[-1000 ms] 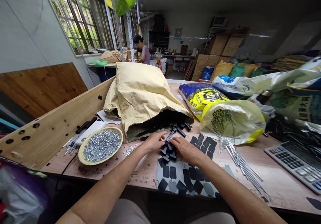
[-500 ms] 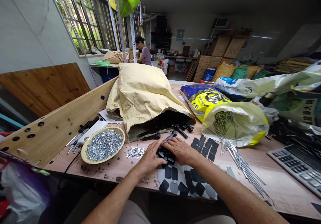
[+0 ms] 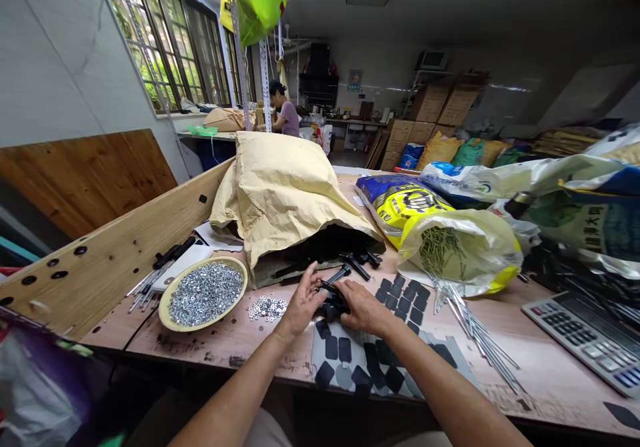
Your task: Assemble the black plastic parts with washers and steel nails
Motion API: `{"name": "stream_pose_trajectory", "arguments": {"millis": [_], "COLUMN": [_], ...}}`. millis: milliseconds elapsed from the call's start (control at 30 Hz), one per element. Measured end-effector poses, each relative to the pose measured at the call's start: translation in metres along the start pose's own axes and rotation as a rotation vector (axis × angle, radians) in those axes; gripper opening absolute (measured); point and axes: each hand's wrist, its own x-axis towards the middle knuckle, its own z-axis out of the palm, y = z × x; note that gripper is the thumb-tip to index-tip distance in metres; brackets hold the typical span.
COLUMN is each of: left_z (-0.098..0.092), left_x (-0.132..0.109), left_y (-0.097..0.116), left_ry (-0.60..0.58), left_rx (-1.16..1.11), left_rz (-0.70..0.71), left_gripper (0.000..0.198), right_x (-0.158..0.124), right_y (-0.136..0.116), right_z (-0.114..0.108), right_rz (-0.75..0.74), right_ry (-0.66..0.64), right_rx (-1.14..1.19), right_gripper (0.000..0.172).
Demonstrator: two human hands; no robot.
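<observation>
Two hands meet on the counter (image 3: 215,343), the left hand (image 3: 303,302) pinching black plastic parts (image 3: 330,311), the right hand (image 3: 364,308) half curled over them.

From here, the black plastic parts (image 3: 331,305) at 12 o'clock look smooth and a bit shiny. The small nuts (image 3: 205,293) at 10 o'clock are bright, shiny metal. The big sack (image 3: 285,200) at 11 o'clock is crinkly brown paper. The thin rods (image 3: 480,333) at 2 o'clock are dull metal. The table top (image 3: 210,347) is rough, scratched wood.
</observation>
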Motion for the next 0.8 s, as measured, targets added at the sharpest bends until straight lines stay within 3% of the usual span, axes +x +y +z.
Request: {"name": "stream_pose_trajectory", "arguments": {"millis": [200, 333, 433, 633, 800], "left_z": [0.012, 0.032, 0.045, 0.055, 0.06], "left_x": [-0.002, -0.01, -0.008, -0.004, -0.008], "left_y": [0.014, 0.017, 0.017, 0.009, 0.002], "left_ry": [0.223, 0.093, 0.019, -0.141, -0.213], "left_rx": [-0.335, -0.491, -0.396, -0.077, -0.05], "left_rz": [-0.127, -0.165, -0.088, 0.045, 0.068], "left_gripper": [0.07, 0.088, 0.106, 0.119, 0.122], "right_x": [-0.01, -0.013, -0.014, -0.025, -0.04], "right_y": [0.005, -0.003, -0.011, -0.014, -0.02], "right_z": [0.006, 0.012, 0.018, 0.026, 0.025], "right_rz": [0.088, 0.099, 0.073, 0.077, 0.097], "right_ry": [0.15, 0.238, 0.296, 0.412, 0.47], "right_rx": [0.227, 0.398, 0.564, 0.654, 0.595], "right_gripper": [0.064, 0.05, 0.045, 0.072, 0.09]}}
